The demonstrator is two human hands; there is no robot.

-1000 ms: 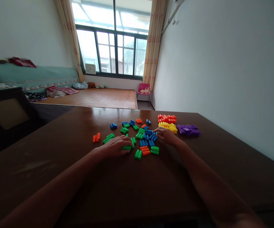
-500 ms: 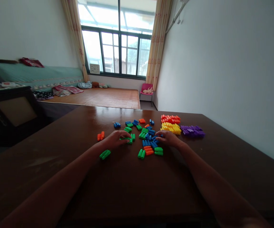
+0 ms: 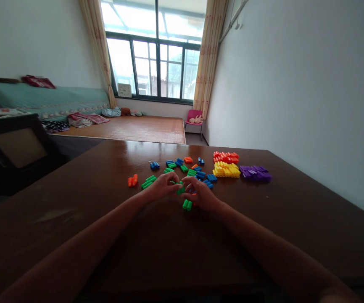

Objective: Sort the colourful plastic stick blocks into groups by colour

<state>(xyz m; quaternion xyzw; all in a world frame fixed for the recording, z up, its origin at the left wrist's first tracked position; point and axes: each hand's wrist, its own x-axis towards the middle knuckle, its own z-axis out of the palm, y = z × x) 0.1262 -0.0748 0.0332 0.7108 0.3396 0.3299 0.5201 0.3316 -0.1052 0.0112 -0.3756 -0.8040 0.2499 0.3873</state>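
My left hand (image 3: pixel 163 186) pinches a green toy block (image 3: pixel 180 188) made of joined tubes, a little above the table. My right hand (image 3: pixel 201 194) is close on the right, thumb and fingers apart around the near side of that block; whether it touches is unclear. Left of my left hand lies another green block (image 3: pixel 149 182), and an orange block (image 3: pixel 133 180) is beyond it. A green block (image 3: pixel 187 205) lies just below my right hand. Blue blocks (image 3: pixel 212 178) sit behind the right hand, which hides part of the pile.
On the dark wooden table (image 3: pixel 175 252), stacked rows of red blocks (image 3: pixel 226 157), yellow blocks (image 3: pixel 226 169) and purple blocks (image 3: pixel 255 173) stand at the right. More loose blue, green and orange blocks lie towards the back. A bed platform (image 3: pixel 144 128) is beyond the table.
My right hand has moved left from the blue blocks to beside my left hand. The left hand has shifted slightly right with a green block between its fingers.
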